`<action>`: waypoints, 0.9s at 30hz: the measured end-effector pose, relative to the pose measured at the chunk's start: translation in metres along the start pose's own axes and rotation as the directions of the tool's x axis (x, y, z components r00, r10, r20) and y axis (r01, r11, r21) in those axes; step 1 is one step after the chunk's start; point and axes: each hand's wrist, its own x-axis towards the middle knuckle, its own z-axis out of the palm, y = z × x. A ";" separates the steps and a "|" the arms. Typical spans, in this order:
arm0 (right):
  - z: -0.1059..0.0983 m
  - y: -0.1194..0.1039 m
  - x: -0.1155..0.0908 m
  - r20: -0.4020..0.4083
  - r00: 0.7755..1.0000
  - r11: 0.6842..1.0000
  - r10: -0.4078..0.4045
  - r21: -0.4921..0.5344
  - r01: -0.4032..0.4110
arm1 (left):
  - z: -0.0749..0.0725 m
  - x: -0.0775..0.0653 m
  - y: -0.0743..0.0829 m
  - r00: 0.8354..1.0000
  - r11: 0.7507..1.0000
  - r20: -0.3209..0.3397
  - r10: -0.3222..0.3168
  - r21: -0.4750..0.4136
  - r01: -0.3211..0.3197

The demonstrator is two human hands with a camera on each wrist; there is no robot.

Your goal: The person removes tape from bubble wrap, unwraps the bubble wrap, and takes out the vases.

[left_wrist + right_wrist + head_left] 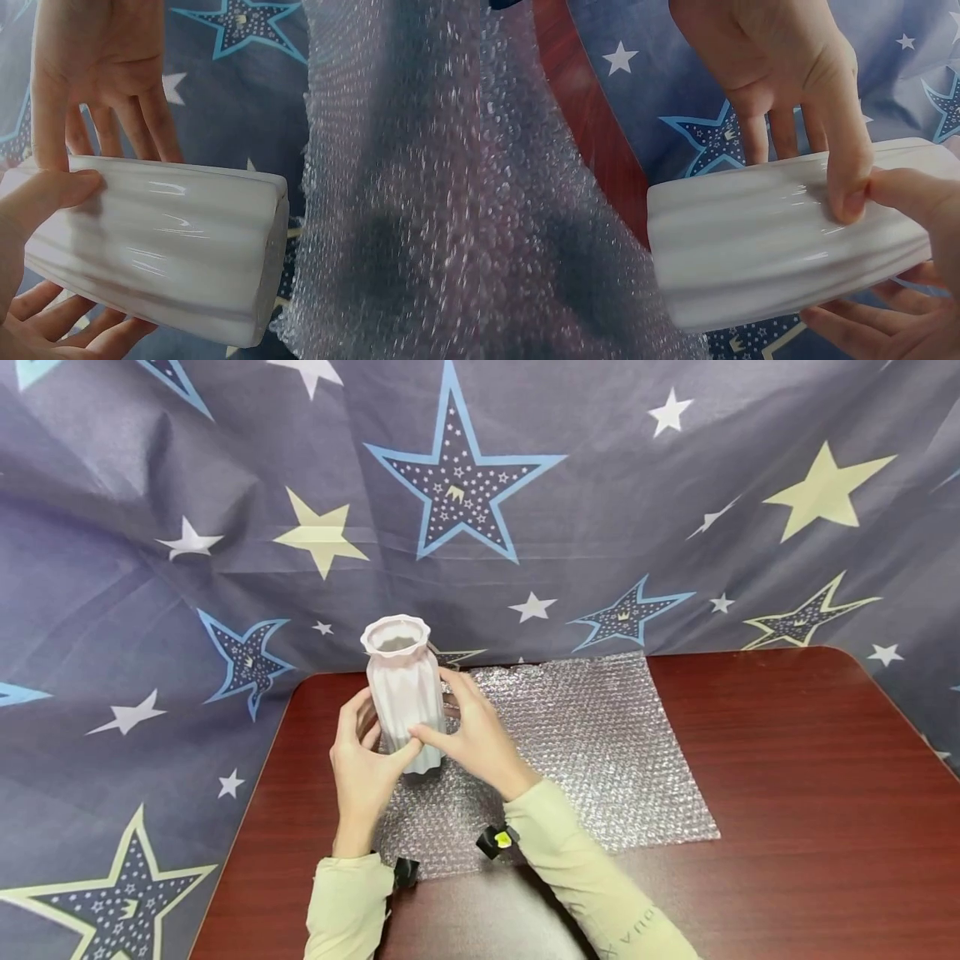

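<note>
1. White and ribbed, the vase (403, 693) is held upright between both hands over the near-left corner of the bubble wrap (585, 752); from the wrist views its base looks lifted clear of the sheet, though I cannot be sure from the head view.
2. Seen from the head view, the left hand (362, 768) cups the vase from about 8 o'clock, fingers curled round its back and thumb pressed on the front of the lower body.
3. At roughly 4 o'clock of the vase, the right hand (474, 737) wraps it from the other side, fingers behind, thumb across the front; the two thumbs meet tip to tip on the ribbed wall.
4. The vase's wavy mouth (395, 635) points up towards 12 o'clock, and its flat base (660, 255) faces the wrap.
5. The bubble wrap lies flat on a dark red wooden table (810, 760), stretching from the hands out towards 2 o'clock.
6. Behind and to the left of the table hangs a grey-blue cloth with stars (457, 477).
7. Both sleeves (585, 868) are pale green.
</note>
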 end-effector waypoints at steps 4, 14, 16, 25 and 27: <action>0.007 -0.001 0.005 0.012 1.000 0.999 -0.001 -0.034 0.002 | -0.005 0.003 -0.003 1.000 1.000 -0.014 -0.020 0.004 0.020; 0.021 -0.008 0.024 0.056 0.997 0.999 -0.049 0.001 0.049 | -0.017 0.015 -0.011 0.997 0.999 -0.081 -0.010 -0.043 0.006; 0.023 -0.010 0.029 0.064 0.997 0.999 -0.053 -0.008 0.054 | -0.019 0.017 -0.009 0.995 0.999 -0.095 -0.014 -0.040 0.011; 0.033 -0.014 0.042 0.081 0.996 0.999 -0.049 0.002 0.049 | -0.025 0.020 0.018 0.989 0.999 -0.150 0.013 -0.036 -0.019; 0.037 -0.015 0.043 0.088 0.995 0.999 -0.040 0.006 0.039 | -0.027 0.021 0.010 0.987 0.999 -0.163 0.008 -0.047 -0.016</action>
